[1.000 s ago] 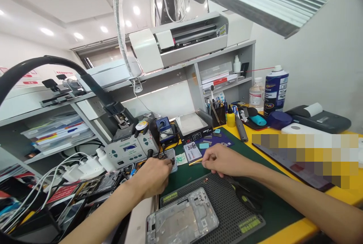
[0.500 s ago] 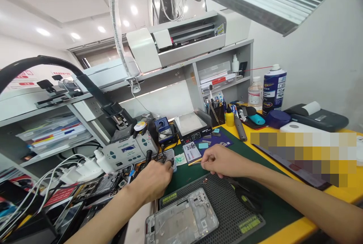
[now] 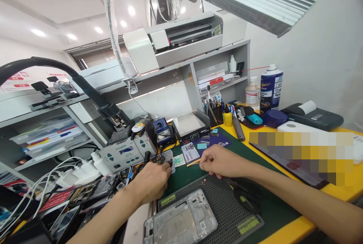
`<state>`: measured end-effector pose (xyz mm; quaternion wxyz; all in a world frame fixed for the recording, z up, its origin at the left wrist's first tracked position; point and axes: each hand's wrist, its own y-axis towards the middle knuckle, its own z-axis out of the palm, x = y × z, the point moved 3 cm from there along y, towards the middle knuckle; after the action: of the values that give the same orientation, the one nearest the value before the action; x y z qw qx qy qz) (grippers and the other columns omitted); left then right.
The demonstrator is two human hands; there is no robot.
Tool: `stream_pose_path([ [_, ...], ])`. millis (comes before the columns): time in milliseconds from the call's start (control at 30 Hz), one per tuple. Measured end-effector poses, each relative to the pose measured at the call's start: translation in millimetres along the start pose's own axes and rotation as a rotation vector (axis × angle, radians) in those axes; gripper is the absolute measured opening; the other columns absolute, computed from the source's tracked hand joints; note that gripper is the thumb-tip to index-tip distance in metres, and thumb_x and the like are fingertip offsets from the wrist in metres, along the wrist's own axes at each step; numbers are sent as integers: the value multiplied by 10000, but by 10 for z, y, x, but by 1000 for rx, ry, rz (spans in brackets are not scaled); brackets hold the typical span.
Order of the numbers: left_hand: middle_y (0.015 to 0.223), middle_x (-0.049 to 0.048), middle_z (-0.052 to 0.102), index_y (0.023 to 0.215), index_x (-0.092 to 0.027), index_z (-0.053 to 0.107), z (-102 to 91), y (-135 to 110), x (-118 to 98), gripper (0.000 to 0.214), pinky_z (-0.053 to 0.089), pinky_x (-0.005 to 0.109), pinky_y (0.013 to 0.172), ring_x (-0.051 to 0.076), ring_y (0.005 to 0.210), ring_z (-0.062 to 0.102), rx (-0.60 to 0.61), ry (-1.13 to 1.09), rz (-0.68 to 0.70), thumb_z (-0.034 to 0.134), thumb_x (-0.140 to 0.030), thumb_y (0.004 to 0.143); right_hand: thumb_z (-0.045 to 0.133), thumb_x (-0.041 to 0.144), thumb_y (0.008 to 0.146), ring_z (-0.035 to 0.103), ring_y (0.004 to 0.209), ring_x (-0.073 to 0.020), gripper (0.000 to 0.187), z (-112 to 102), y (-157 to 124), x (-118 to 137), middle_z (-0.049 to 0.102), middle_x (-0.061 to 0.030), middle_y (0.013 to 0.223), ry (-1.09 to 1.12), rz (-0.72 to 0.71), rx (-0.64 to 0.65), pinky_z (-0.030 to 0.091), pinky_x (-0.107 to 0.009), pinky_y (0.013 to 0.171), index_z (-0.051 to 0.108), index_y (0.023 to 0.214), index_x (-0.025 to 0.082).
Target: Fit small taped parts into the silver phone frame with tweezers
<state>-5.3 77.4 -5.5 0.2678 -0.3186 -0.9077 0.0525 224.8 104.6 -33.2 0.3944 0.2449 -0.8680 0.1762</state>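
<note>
In the head view, taking the grey phone frame (image 3: 181, 217) as the clock's centre, the left hand (image 3: 154, 179) is at about half past ten, bent over the clear tray (image 3: 174, 168); its fingertips are partly hidden, so I cannot tell whether they have closed on one of the small dark parts there. The right hand (image 3: 215, 161) is at one o'clock, well apart from the left, thumb and forefinger seemingly pinched on a thin gold stick (image 3: 193, 163) beside the printed card (image 3: 190, 152). The frame lies on the black mat (image 3: 227, 202), clear of both hands. The likeliest trouble is in the tray — fingers feeling among crowded bits could flick one out onto the green mat (image 3: 241, 149) and lose it. A black handle (image 3: 146, 156) stands just beyond the left knuckles at eleven o'clock; a careless lift could knock it. Copper-coloured crumbs (image 3: 204, 180) sit loose at one o'clock — a dragging wrist might sweep them away. Lower down, the right forearm passes near the dark-handled tool (image 3: 246, 195) at half past two, which a sideways swing could shove against the frame.
</note>
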Motion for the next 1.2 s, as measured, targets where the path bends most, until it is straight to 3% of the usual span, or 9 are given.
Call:
stream_pose_path([
  [333, 992, 39, 686, 1028, -156, 645, 26, -153, 67, 160, 575, 353, 706, 172, 803, 671, -65, -69, -66, 599, -275, 932, 567, 338, 973, 637, 625, -116, 221, -2, -5, -11, 673, -7, 846, 7, -23, -2, 547, -267, 573, 641, 1015, 134],
  [833, 1026, 53, 687, 1070, -153, 639, 23, -11, -28, 209, 576, 386, 738, 190, 840, 677, 8, -41, -20, 604, -302, 928, 568, 338, 973, 630, 604, -110, 220, -3, -7, 13, 671, -1, 824, -8, -18, -6, 541, -258, 559, 644, 998, 133],
  [1033, 1033, 54, 687, 1060, -154, 644, 59, -16, 30, 210, 566, 403, 767, 197, 862, 674, -45, -255, -66, 605, -311, 926, 569, 338, 972, 637, 623, -116, 220, 8, 5, -15, 673, -6, 843, 11, -14, 0, 546, -266, 573, 642, 1011, 134],
  [1200, 860, 12, 665, 907, -155, 646, 49, -104, 74, 184, 535, 358, 707, 167, 749, 640, -205, -652, -209, 599, -332, 923, 573, 333, 970, 606, 569, -99, 214, -21, -25, 37, 654, 14, 778, 82, -30, -25, 523, -244, 536, 643, 950, 131],
])
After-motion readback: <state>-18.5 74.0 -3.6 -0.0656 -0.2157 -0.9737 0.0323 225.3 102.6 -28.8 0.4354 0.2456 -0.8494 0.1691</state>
